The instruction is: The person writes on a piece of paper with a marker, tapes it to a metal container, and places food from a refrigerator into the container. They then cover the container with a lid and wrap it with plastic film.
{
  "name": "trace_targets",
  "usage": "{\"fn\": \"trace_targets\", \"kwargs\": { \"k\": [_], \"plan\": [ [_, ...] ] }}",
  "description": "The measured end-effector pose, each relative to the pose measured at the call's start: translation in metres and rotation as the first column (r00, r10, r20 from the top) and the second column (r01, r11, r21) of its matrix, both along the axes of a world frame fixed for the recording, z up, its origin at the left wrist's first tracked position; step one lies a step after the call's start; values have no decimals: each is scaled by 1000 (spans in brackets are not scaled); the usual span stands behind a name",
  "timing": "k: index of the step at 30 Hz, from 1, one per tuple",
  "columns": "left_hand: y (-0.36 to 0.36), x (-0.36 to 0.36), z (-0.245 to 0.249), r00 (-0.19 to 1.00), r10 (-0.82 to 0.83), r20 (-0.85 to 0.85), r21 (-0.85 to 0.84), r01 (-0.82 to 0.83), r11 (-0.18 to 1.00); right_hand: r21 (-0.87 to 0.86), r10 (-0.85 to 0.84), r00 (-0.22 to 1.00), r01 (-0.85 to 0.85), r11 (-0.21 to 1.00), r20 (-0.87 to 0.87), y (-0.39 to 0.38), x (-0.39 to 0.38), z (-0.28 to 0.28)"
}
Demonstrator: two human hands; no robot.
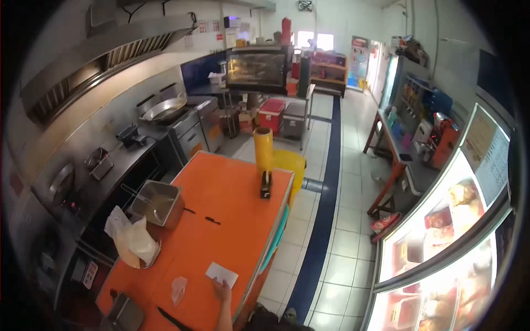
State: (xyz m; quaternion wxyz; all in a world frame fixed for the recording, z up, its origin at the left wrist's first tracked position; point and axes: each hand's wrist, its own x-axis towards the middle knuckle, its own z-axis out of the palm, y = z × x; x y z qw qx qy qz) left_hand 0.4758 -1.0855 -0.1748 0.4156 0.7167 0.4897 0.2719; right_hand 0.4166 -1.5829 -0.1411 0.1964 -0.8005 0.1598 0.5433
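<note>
One bare hand and forearm reach up from the bottom edge, and I take it as my left hand (pixel 222 289). Its fingers are closed on the lower edge of a white card or paper (pixel 222 273) at the orange table's (pixel 221 237) near right part. Left of it lies a small clear plastic bag (pixel 178 290). A dark knife (pixel 172 319) rests nearer the bottom edge. Farther up the table is a black marker-like object (pixel 212 220). My right hand is not in view.
Along the table's left side stand a metal container with liquid (pixel 157 204), white bags (pixel 132 240) and a metal tin (pixel 126 314). A yellow roll (pixel 263 150) stands upright at the far right corner. A lit display fridge (pixel 436 254) is on the right.
</note>
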Motion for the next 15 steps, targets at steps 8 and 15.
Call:
{"fn": "trace_targets", "kwargs": {
  "k": [8,15],
  "plan": [
    [-76,-59,107,922,-376,92,-347,384,856,-243,247,663,-100,965,707,19,90,185],
    [-111,-3,203,613,-354,706,-600,784,160,718,-44,919,-275,639,391,208,190,298]
  ]
}}
